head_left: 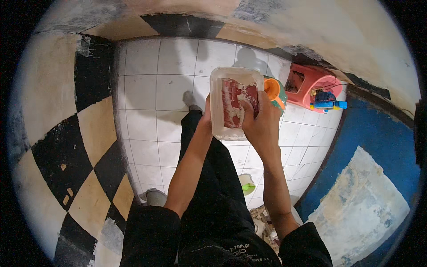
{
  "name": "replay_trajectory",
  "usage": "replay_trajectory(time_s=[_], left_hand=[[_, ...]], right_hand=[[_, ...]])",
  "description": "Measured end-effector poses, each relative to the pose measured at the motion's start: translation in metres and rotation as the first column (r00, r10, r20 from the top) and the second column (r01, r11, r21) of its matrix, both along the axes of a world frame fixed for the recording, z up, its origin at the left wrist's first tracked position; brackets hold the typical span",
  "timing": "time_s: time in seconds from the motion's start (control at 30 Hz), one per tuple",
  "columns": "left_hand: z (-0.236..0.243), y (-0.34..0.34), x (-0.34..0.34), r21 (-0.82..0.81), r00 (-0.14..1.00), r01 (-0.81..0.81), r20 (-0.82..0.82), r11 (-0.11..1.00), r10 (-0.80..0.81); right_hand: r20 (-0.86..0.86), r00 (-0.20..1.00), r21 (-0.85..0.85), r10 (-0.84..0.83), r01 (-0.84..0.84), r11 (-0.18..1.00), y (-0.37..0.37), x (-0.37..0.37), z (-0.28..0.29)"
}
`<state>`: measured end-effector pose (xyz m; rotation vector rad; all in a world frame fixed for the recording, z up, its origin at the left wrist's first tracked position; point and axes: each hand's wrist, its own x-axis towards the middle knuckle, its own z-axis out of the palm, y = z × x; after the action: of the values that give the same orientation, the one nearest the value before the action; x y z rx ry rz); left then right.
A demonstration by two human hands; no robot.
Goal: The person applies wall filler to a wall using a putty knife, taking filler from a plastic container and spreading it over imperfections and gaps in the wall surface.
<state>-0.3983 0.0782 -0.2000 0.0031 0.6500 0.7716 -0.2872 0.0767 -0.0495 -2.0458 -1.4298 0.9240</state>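
A translucent rectangular plastic container (215, 95) is held up above the floor in front of me. Inside it lies a red slab with whitish patches (232, 104); whether this is a loose piece or part of the container's bottom, I cannot tell. My left hand (206, 116) grips the container's left side, with most of its fingers hidden behind the wall. Over the right side is my right hand (261, 120), its thumb reaching inside against the red slab and its fingers at the right rim.
Beyond the container, an orange and green vessel (275, 91) stands near a pink plastic stool (307, 93) and a blue fan-like object (327, 101). A pale bowl with a green item (247, 186) sits below. Checkered wall (95, 133) bounds the left, a blue panel (378, 133) the right.
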Motion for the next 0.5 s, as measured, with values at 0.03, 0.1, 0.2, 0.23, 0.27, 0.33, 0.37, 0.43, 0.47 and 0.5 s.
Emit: replay_trajectory(time_s=[0.03, 0.1, 0.2, 0.23, 0.27, 0.33, 0.37, 0.43, 0.47, 0.5], left_hand=[[0.002, 0.005, -0.001, -0.01, 1.0, -0.004, -0.001, 1.0, 0.004], [0.009, 0.02, -0.001, -0.023, 1.0, 0.001, -0.011, 1.0, -0.002], [0.02, 0.045, -0.003, -0.028, 0.999, 0.023, -0.036, 0.999, -0.024], [0.023, 0.054, -0.003, -0.025, 0.998, 0.035, -0.054, 0.999, -0.036], [0.025, 0.063, -0.004, -0.015, 0.996, 0.042, -0.076, 0.999, -0.043], [0.032, 0.078, -0.005, 0.033, 0.986, 0.067, -0.157, 0.997, -0.061], [0.03, 0.083, -0.006, 0.012, 0.991, 0.045, -0.124, 0.999, -0.043], [0.019, 0.093, -0.006, -0.034, 0.998, 0.008, -0.058, 0.999, -0.01], [0.007, 0.096, -0.008, -0.015, 0.995, -0.004, -0.101, 1.0, 0.003], [-0.01, 0.096, -0.011, 0.005, 0.989, -0.023, -0.143, 1.0, 0.023]], right_hand=[[-0.034, 0.999, 0.004, -0.016, 0.017, 1.0, 0.003, -0.002, -0.006], [-0.093, 0.995, 0.017, -0.045, 0.047, 0.999, 0.008, 0.003, -0.023], [-0.211, 0.972, 0.02, -0.104, 0.11, 0.994, 0.02, 0.016, -0.043], [-0.263, 0.954, 0.004, -0.145, 0.151, 0.988, 0.025, 0.019, -0.046], [-0.314, 0.932, -0.011, -0.183, 0.19, 0.982, 0.032, 0.019, -0.048], [-0.439, 0.87, -0.042, -0.224, 0.229, 0.973, 0.045, 0.022, -0.046], [-0.534, 0.797, -0.098, -0.283, 0.274, 0.957, 0.048, 0.025, -0.049], [-0.675, 0.666, -0.135, -0.317, 0.311, 0.941, 0.056, 0.032, -0.056], [-0.715, 0.615, -0.153, -0.331, 0.325, 0.933, 0.058, 0.033, -0.059], [-0.752, 0.564, -0.17, -0.34, 0.332, 0.928, 0.062, 0.034, -0.061]])
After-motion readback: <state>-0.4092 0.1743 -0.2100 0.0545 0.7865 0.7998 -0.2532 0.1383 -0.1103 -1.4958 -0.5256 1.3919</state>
